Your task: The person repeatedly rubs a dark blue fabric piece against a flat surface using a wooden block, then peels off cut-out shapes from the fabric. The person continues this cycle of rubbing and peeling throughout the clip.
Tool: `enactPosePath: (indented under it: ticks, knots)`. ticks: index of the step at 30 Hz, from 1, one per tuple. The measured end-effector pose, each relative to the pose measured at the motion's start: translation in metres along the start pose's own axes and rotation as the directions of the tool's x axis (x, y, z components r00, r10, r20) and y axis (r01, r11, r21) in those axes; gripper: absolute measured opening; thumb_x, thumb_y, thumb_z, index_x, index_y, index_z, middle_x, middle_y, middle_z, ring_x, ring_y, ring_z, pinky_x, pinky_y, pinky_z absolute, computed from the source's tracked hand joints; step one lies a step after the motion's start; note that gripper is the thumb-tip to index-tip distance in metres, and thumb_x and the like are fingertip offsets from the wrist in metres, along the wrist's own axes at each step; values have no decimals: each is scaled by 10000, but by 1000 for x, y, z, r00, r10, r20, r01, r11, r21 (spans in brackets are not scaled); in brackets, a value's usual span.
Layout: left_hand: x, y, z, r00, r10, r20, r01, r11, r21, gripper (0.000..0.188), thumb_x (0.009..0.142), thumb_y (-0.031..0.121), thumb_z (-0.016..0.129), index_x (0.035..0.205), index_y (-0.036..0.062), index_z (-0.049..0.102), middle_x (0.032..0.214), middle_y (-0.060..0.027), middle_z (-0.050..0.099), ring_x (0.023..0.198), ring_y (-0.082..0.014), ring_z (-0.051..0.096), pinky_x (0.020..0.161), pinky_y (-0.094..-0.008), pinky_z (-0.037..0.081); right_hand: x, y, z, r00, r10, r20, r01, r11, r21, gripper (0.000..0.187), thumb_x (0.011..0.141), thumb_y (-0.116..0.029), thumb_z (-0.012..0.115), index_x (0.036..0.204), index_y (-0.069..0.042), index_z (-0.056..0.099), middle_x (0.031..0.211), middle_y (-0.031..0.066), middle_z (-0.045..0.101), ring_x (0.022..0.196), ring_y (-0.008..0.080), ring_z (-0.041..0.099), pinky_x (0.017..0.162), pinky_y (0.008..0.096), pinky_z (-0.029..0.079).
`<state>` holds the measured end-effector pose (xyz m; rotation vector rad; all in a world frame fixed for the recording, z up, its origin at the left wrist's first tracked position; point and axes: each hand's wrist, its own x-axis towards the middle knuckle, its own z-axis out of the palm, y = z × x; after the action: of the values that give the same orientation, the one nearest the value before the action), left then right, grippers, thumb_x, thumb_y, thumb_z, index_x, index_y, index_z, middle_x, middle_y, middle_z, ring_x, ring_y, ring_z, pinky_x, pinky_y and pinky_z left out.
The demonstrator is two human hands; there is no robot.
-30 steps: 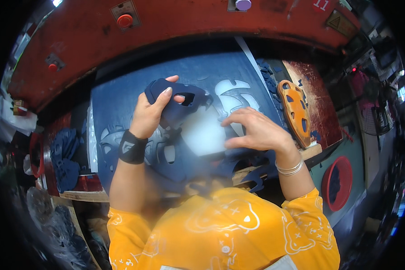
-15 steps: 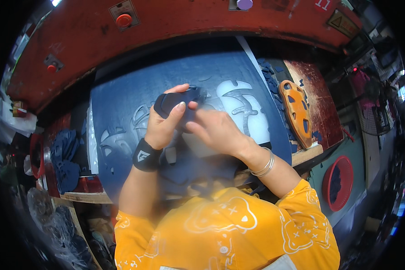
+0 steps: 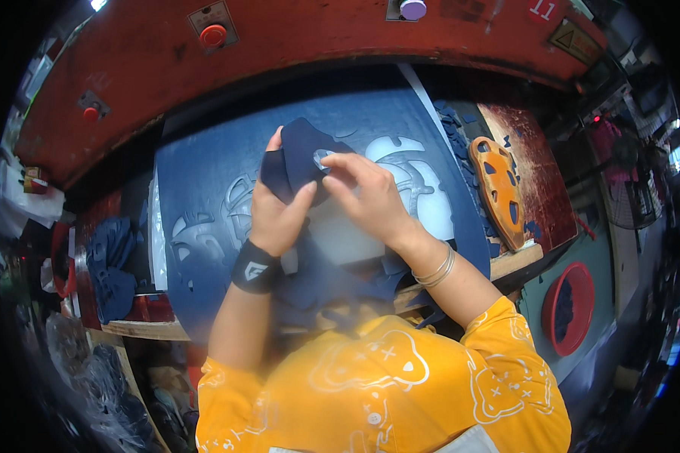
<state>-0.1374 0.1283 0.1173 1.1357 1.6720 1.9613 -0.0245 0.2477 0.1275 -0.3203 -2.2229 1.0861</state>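
Observation:
My left hand (image 3: 279,215), with a black wristband, grips a dark navy cut sheet piece (image 3: 302,147) from below, thumb on its face. Held up over the work surface, the piece hides part of what lies beneath. At its right edge my right hand (image 3: 366,192) pinches a small shiny, pale bit (image 3: 323,158) between thumb and forefinger; its exact kind I cannot make out. Below both hands spreads a large blue sheet (image 3: 196,166) with several shaped cutouts, pale where the board shows through.
An orange die-like plate with holes (image 3: 495,192) lies at the right beside dark scraps. Stacked navy cut pieces (image 3: 113,264) sit at the left. A red machine beam (image 3: 302,34) with buttons crosses the far side. A red basket (image 3: 574,309) stands lower right.
The navy piece has been tilted up and shows more of its face. My right hand has shifted slightly right and up, and the small shiny bit is now visible in its fingers.

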Motion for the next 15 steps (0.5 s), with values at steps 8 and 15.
enactPosePath:
  ticks: [8, 15]
  knots:
    - [2, 0, -14, 979, -180, 100, 173, 982, 75, 638, 811, 26, 678, 1389, -9, 410, 1171, -88, 613, 1053, -153, 582, 922, -293, 464, -9, -3, 3, 987, -159, 7, 158, 970, -182, 346, 766, -54, 715, 1094, -7, 617, 1030, 171, 660, 968, 336, 643, 837, 367, 527]
    - [-2, 3, -18, 947, -268, 178, 306, 921, -241, 600, 815, -35, 660, 1376, -27, 448, 1012, 17, 590, 946, -76, 564, 844, -238, 470, -9, 1, 7, 999, -19, -48, 19, 1000, -7, 387, 782, -90, 732, 1085, 23, 520, 952, 194, 644, 797, 322, 673, 693, 365, 544]
